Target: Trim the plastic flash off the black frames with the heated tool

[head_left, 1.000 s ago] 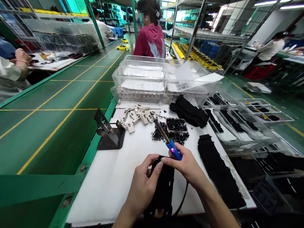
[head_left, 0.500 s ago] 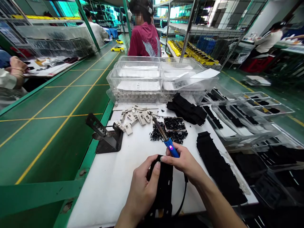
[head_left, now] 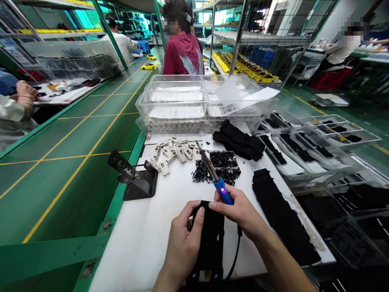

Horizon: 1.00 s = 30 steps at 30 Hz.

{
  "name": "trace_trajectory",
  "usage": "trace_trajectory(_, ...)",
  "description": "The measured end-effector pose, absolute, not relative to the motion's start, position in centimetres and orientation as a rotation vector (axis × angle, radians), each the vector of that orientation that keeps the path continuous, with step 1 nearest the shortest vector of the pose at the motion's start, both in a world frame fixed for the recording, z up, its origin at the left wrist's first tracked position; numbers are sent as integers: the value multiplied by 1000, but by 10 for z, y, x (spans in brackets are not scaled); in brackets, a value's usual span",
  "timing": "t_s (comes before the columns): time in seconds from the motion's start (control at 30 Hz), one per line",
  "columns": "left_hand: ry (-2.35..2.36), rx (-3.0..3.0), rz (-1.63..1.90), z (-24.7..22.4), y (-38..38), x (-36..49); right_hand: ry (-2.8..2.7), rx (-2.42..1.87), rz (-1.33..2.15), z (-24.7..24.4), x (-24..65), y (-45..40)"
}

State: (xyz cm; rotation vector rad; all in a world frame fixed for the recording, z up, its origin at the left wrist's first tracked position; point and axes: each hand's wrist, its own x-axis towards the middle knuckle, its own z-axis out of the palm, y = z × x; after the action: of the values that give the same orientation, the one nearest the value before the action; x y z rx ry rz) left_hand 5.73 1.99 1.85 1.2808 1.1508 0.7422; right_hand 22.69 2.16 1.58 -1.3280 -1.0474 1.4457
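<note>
Your soldering iron (head_left: 223,191) has a smooth blue plastic-looking handle and a dull metal shaft with brownish discoloration. The black strip (head_left: 210,239) you hold looks matt. Your counter (head_left: 136,243) is smooth white; the trays (head_left: 170,106) are glossy clear plastic, and the stand (head_left: 142,182) is dark metal.

Your left hand (head_left: 184,239) and right hand (head_left: 243,211) are both bare, with slender fingers (head_left: 186,208). You have 2 visible thumbnails (head_left: 201,211), short and rounded, with a smooth, natural look. Your 2 slim forearms (head_left: 282,259) are bare too, from the wrists to where the view cuts them off.
</note>
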Motion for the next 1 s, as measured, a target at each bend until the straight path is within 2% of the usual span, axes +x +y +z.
trace_trajectory(0.4,1009,644,579,0,9,56,-1052,-1373,1372,34,216,5)
trace_trajectory(0.53,905,342,809,-8,9,60,-1011,-1276,1430,32,215,2)
trace_trajectory(0.63,729,109,881,-16,25,51,-1049,-1368,1314,25,228,-2)
trace_trajectory(0.8,459,100,823,-30,33,32,-1640,-1551,894,11,260,-8)
trace_trajectory(1.0,324,60,769,-52,-1,45,-2054,-1496,725,8,284,-16)
